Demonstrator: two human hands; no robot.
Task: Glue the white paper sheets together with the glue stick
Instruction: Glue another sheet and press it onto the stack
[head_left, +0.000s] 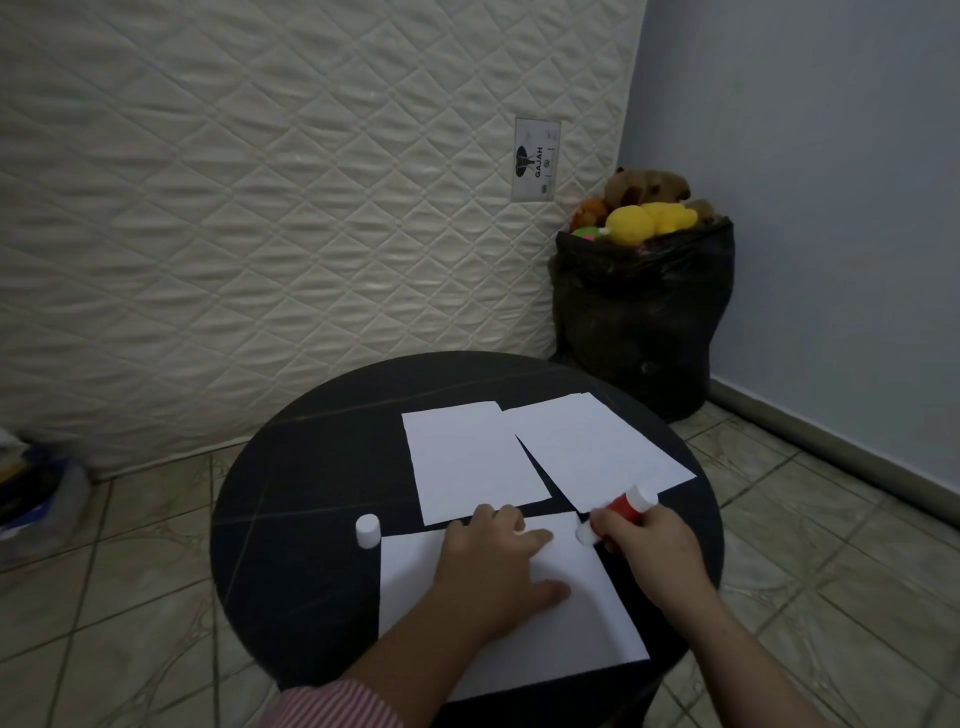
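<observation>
Gripping the glue stick (618, 512) in my right hand (647, 551), fingers curled round its red barrel, I aim the glue end at the near paper sheet (519, 618). My left hand (498, 564) lies flat on that sheet, pinning it to the round surface (291, 519). Two more sheets (467, 457) lie beyond; the cap (368, 530) stands left. Paper this thin will likely slide and wrinkle, so I'd hold near the edge.

Dim room corner with a round table on tiled floor
A quilted cream mattress (260, 208) leans upright against the far wall, beside a blue-grey wall (831, 208); a black bag (639, 322) heaped with plush toys (644, 213) stands in the corner behind the dark round table (291, 499), on beige floor tiles (104, 597)
</observation>
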